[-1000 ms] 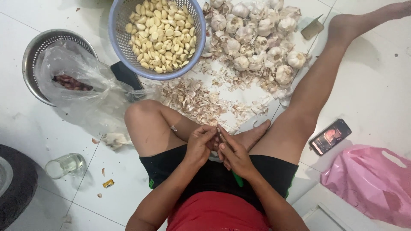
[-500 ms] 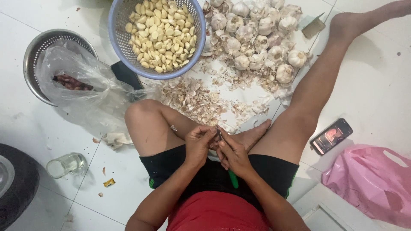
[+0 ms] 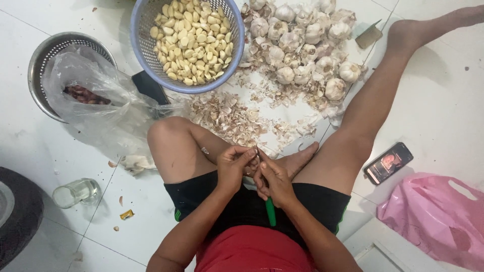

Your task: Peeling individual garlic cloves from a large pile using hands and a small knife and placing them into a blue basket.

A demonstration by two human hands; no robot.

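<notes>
The person sits on a white tiled floor (image 3: 443,116) with one knee bent and the other leg stretched out, both hands meeting just above the lap. The left hand (image 3: 233,166) is curled closed, thumb and fingertips pinching a small pale garlic clove (image 3: 253,160) that is mostly hidden between the two hands. The right hand (image 3: 272,177) is wrapped shut around a knife with a green handle (image 3: 271,211); the handle sticks out below the palm toward the body, and the blade end points up at the clove, touching or nearly touching it — which one cannot be told from here.

Ahead of the knees lies a spread of dry garlic skins (image 3: 227,118). Beyond it, a blue plastic basket (image 3: 143,60) holds peeled cloves, and just beside it on the right is a heap of whole garlic bulbs (image 3: 302,45). To the left, a metal colander (image 3: 38,63) is draped with a clear plastic bag (image 3: 96,121) holding something dark red. A small glass jar (image 3: 75,193) lies on its side near the left hip. On the right, a phone (image 3: 388,162) lies next to a pink plastic bag (image 3: 433,216).
</notes>
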